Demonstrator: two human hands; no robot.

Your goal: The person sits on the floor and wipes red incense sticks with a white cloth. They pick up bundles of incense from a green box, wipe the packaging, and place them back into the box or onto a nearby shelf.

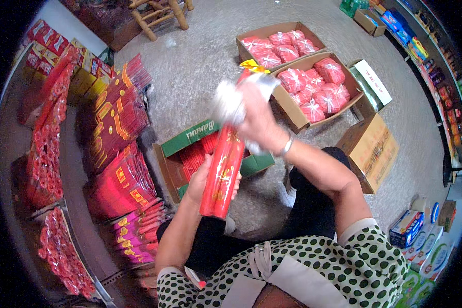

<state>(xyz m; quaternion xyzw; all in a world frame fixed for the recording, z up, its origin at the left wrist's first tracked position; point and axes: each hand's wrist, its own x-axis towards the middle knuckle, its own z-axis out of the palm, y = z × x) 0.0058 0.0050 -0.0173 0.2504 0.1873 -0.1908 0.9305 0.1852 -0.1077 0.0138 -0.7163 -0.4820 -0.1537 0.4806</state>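
My left hand [200,183] is wrapped around the lower part of a long, glossy red pack [224,175], which looks like large candles in clear film with gold print. The pack slants up and away from my lap, and yellow wrapping [255,66] shows near its far end. My right hand [258,119] grips a white cloth [228,101] against the upper part of the pack; hand and cloth are motion-blurred. Under the pack, a green and brown carton [194,134] stands on the floor, holding red sticks [188,163]. Pack and hands hide part of that carton.
Two open cardboard boxes [292,111] of red bundles in tied clear bags stand ahead. A tan carton [371,150] is at the right, near my knee. Shelves of red packets [119,184] line the left; stocked shelves [433,73] curve along the right. A bamboo stool [165,17] stands beyond.
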